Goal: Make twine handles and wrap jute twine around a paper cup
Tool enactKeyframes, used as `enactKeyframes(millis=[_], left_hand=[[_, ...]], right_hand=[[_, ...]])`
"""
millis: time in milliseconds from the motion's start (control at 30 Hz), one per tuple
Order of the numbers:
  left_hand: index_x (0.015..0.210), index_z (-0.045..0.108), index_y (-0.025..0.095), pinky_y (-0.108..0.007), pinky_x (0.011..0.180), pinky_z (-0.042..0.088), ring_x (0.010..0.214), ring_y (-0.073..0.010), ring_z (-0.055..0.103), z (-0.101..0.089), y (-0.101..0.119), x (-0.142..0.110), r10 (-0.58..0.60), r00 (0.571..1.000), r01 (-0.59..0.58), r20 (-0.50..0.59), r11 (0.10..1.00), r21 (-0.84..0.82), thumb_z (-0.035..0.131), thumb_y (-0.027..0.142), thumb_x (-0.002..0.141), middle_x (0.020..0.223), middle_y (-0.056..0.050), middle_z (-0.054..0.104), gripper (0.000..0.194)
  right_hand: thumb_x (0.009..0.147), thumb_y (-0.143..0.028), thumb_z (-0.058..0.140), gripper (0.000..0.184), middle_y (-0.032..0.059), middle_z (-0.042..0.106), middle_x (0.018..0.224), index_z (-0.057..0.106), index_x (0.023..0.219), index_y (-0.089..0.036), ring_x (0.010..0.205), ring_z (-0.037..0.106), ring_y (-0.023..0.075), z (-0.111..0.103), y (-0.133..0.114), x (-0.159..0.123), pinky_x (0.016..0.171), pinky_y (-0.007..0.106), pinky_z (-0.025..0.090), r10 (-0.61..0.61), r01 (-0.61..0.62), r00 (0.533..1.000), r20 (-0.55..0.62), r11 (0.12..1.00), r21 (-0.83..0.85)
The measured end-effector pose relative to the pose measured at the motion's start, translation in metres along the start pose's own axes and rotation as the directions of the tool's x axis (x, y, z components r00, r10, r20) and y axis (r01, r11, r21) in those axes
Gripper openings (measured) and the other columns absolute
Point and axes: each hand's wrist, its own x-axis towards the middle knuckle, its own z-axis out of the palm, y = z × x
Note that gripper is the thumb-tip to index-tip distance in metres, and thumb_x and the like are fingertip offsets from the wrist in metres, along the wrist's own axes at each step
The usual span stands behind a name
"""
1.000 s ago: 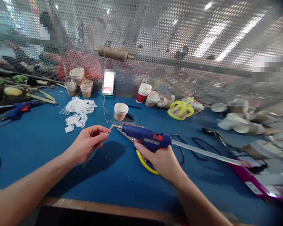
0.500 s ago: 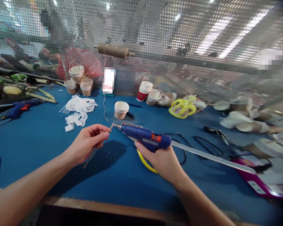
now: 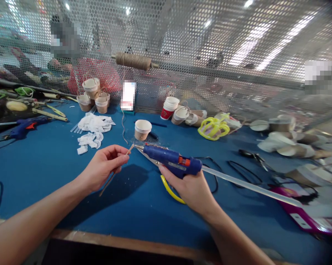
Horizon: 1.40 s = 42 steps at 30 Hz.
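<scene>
My left hand point(image 3: 105, 165) pinches a short piece of brown twine point(image 3: 106, 185) between thumb and fingertips, its upper end poking out to the right. Close against that end is the metal nozzle of a blue glue gun point(image 3: 164, 156), which my right hand point(image 3: 195, 189) grips. Whether the two touch, I cannot tell. A long clear glue stick point(image 3: 240, 183) juts from the gun's back. Scissors with a yellow handle point(image 3: 171, 190) lie under the gun, partly hidden by it and my right hand. Just beyond the nozzle stands a small paper cup point(image 3: 142, 131) with a brown wrap.
White cloth strips point(image 3: 94, 123) and stacked small cups point(image 3: 91, 88) are at the left. A phone point(image 3: 128, 96) leans at the back, below a twine spool point(image 3: 133, 61). Yellow-trimmed craft piece point(image 3: 213, 128), pliers point(image 3: 254, 157) and purple power strip point(image 3: 295, 213) lie right.
Both hands keep nearly the same pose, with the twine end still near the glue gun's nozzle. The whole view has shifted slightly.
</scene>
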Motion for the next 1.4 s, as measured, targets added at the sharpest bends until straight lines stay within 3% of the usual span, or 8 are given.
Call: enactKeyframes(millis=[1400], left_hand=[[0.078,0.063,0.015,-0.020,0.046,0.032,0.049,-0.0054,0.044,0.0000,-0.0003,-0.0005,-0.030,0.998,0.030,0.055,1.000,-0.005,0.071,0.026,0.066,0.059,0.003,0.053,0.018]], right_hand=[[0.073,-0.030,0.057,0.015,0.0032,0.070,0.077,0.067,0.080,-0.020,0.073,0.064,0.0212,-0.0008,0.0014,0.0000,0.073,0.035,0.051,-0.055,0.056,0.998,0.027,0.997,-0.049]])
